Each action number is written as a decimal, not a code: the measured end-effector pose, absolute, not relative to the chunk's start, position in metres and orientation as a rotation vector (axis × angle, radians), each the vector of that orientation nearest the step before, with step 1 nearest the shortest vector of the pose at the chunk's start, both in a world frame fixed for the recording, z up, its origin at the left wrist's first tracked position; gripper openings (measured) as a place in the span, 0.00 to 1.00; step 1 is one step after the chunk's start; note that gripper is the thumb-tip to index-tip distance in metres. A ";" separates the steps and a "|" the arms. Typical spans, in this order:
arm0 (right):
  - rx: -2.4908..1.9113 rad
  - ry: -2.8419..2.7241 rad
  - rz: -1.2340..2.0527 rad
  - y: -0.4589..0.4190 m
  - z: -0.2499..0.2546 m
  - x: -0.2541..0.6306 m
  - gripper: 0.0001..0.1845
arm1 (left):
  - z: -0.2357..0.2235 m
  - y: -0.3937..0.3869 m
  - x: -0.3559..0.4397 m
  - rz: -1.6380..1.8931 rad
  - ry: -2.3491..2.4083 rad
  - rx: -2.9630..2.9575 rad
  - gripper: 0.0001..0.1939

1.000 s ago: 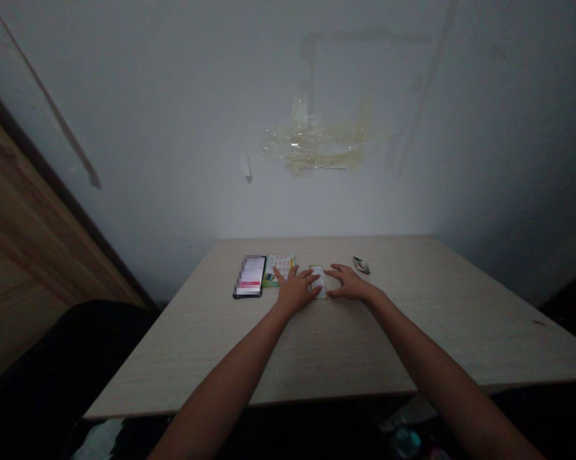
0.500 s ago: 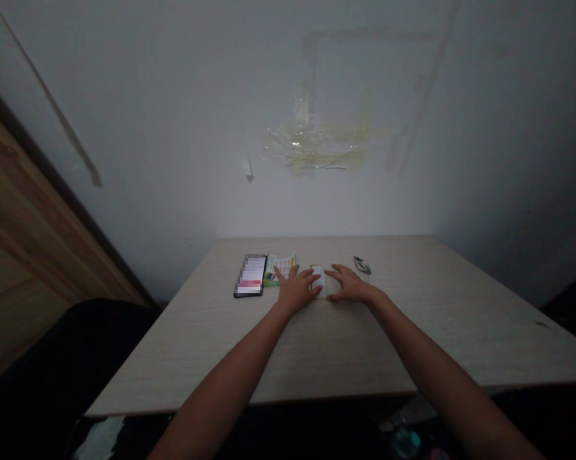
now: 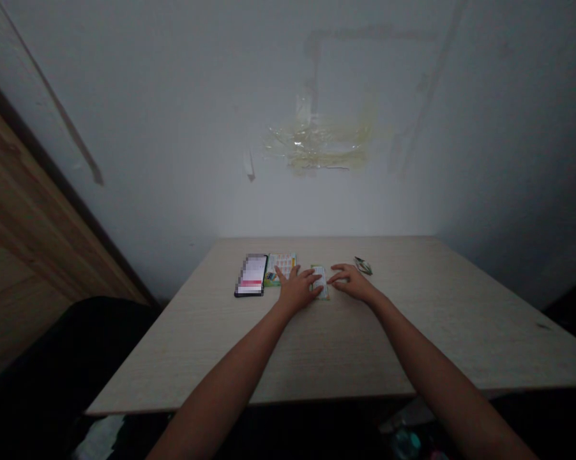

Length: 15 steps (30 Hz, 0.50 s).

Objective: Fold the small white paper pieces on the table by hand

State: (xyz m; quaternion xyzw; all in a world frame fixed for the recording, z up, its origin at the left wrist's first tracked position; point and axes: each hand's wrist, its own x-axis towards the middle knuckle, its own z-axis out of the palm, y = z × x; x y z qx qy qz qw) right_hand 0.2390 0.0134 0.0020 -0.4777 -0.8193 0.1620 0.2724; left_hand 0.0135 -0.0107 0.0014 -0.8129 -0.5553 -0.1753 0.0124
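Observation:
My left hand (image 3: 297, 289) lies with fingers spread, its fingertips on a small printed paper (image 3: 320, 281) with a greenish border. Under its thumb side is the edge of a colourful printed leaflet (image 3: 282, 263), partly covered by the hand. My right hand (image 3: 352, 282) rests just right of the small paper, fingers apart and holding nothing; its index fingertip is close to the paper's right edge. A phone (image 3: 250, 276) with a lit, partly pixelated screen lies left of the leaflet. Beyond my right hand sits a small crumpled dark-and-white item (image 3: 363, 266) whose kind I cannot make out.
The pale wooden table (image 3: 345, 345) meets a grey wall (image 3: 182, 128) with old clear tape (image 3: 317, 147) stuck on it. A dark chair back (image 3: 77, 358) stands at the left, near a wooden panel (image 3: 24, 198). Blurred objects lie below the table's front edge.
My right hand has drawn its fingers closer together and shifted slightly at the paper's right edge. The left hand stays nearly still on the paper.

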 end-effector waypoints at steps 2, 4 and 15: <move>-1.293 -2.187 0.408 0.013 0.001 0.238 0.10 | 0.001 -0.011 0.013 -0.565 -1.724 -2.537 0.20; -1.302 -2.179 0.384 0.013 -0.001 0.236 0.10 | 0.000 -0.011 0.013 -0.578 -1.722 -2.540 0.20; -1.420 -2.149 0.307 0.022 -0.005 0.229 0.13 | 0.003 -0.011 0.013 -0.563 -1.735 -2.557 0.20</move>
